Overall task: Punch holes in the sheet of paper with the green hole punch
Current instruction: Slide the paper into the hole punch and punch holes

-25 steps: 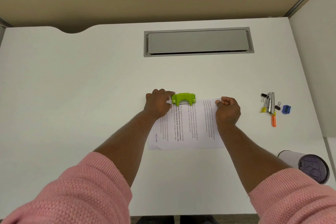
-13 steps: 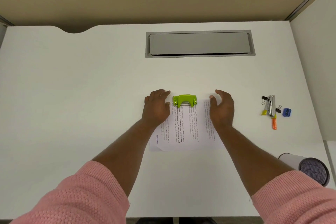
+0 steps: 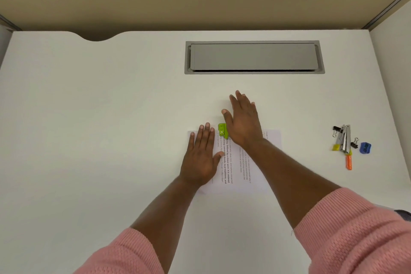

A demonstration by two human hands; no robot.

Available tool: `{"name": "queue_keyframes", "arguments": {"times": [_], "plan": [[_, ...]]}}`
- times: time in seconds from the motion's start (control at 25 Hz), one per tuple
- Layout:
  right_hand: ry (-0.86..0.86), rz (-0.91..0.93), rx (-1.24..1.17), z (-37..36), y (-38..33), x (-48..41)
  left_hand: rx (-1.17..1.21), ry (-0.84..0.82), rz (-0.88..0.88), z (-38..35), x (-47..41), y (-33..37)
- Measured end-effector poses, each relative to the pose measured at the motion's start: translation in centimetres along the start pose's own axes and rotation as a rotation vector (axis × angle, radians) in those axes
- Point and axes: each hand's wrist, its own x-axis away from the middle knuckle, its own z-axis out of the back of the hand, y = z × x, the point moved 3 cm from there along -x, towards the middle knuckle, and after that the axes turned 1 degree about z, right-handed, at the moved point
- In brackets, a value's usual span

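left hand flat, fingers spread, pinning the left part of the sheet of paper; grips nothing. green hole punch on the sheet's far edge, mostly hidden. right hand open palm-down over it, contact unclear. judgement: press straight down, sheet pinned.

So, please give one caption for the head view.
Right hand open over green hole punch, left hand flat on printed sheet.
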Motion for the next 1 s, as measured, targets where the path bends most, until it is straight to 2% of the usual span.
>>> {"name": "queue_keyframes", "arguments": {"times": [0.24,0.52,1.0], "plan": [[-0.010,0.010,0.055,-0.2,-0.2,-3.5,0.009,0.012,-0.008,-0.8,-0.9,-0.2],[-0.101,-0.002,0.194,-1.4,0.2,-3.9,0.007,0.023,-0.005,-1.3,-1.0,-0.3],[-0.083,0.000,0.279,-1.9,0.1,-4.3,-0.016,0.036,0.012,-1.9,-1.2,-0.4]]}}
